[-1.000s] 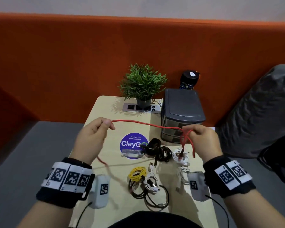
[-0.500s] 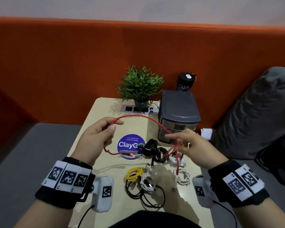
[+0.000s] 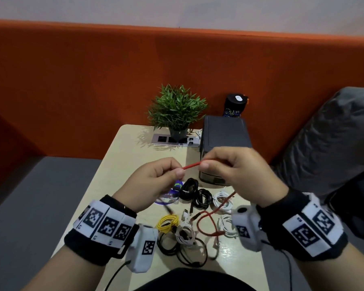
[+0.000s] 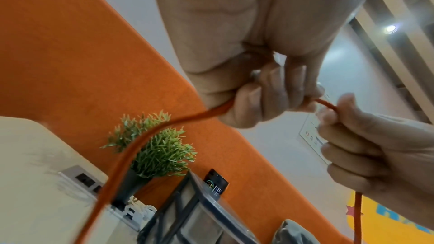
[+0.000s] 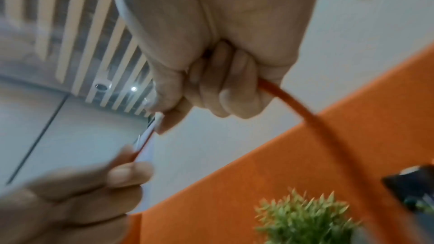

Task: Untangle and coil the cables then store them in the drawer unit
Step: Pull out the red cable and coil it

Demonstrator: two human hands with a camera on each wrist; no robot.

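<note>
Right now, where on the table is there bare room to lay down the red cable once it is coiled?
Bare patches: the table's left strip, between its left edge and the left hand, and the stretch between the power socket panel and both hands. Crowded: the near centre, with black, white and yellow cable coils before the drawer unit.
</note>
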